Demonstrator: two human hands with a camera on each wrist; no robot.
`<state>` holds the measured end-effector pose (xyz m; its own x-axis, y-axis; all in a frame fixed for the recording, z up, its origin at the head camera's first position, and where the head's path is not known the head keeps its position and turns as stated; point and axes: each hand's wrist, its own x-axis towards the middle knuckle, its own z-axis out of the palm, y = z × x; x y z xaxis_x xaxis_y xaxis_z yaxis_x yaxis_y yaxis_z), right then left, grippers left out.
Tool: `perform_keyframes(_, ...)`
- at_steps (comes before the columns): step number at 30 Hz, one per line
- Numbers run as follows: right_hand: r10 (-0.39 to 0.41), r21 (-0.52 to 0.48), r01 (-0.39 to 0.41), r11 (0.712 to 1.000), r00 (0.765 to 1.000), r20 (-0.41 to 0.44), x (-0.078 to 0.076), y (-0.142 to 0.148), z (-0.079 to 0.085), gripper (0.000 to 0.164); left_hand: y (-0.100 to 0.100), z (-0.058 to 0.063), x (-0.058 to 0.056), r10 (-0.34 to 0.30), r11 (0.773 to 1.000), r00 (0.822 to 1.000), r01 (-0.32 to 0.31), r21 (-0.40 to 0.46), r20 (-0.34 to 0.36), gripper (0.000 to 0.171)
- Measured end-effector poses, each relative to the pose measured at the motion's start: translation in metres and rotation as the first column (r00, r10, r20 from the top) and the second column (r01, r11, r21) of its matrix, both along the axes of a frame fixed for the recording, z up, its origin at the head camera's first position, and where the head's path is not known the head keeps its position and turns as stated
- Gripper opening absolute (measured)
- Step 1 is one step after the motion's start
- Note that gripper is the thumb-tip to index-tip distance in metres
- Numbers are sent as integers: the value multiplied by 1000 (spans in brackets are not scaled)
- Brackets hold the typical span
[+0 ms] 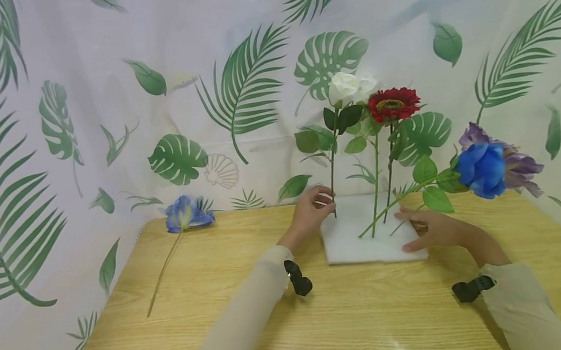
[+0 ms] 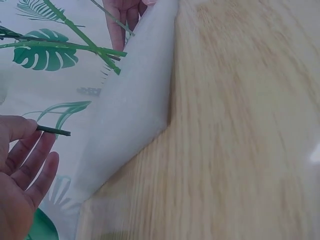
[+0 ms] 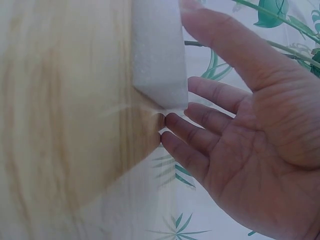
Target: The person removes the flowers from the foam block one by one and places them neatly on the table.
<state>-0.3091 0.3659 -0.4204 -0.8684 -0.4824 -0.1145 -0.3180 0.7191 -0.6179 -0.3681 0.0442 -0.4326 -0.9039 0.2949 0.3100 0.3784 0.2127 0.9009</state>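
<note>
My left hand (image 1: 308, 216) pinches the dark stem of a white rose (image 1: 344, 88) between thumb and fingers. In the left wrist view the cut end of that stem (image 2: 60, 131) shows bare, apart from the white foam board (image 1: 338, 249). My right hand (image 1: 440, 232) touches the board's right side, its thumb over the top and its other fingers fairly straight at the edge. Standing in the board are a red gerbera-like flower (image 1: 394, 105) and another white flower (image 1: 368, 86), partly hidden. A blue rose (image 1: 481, 170) and a purple flower (image 1: 526, 168) lean far right over my right hand.
A blue-violet flower (image 1: 186, 214) with a thin stem lies on the wooden table (image 1: 213, 329) at the left. Behind the table hangs a white cloth (image 1: 260, 160) printed with green leaves.
</note>
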Motion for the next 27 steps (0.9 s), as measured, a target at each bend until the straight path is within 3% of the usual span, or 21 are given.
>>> perform_keyframes(13, -4, 13, 4, 1000, 1000, -16, 0, -1, 1, 92, -37, 9, 7, -37, 999, 999, 36, -39, -24, 26)
perform_keyframes(19, -6, 4, 6, 1000, 1000, -19, 1, -2, 3, 92, -54, 18, 10, -26, 998, 999, 24, -51, -32, 27)
perform_keyframes(27, -7, 0, 7, 1000, 1000, -8, 0, -1, 0, 91, -87, 30, 15, -24, 996, 994, 15, -85, -105, 26)
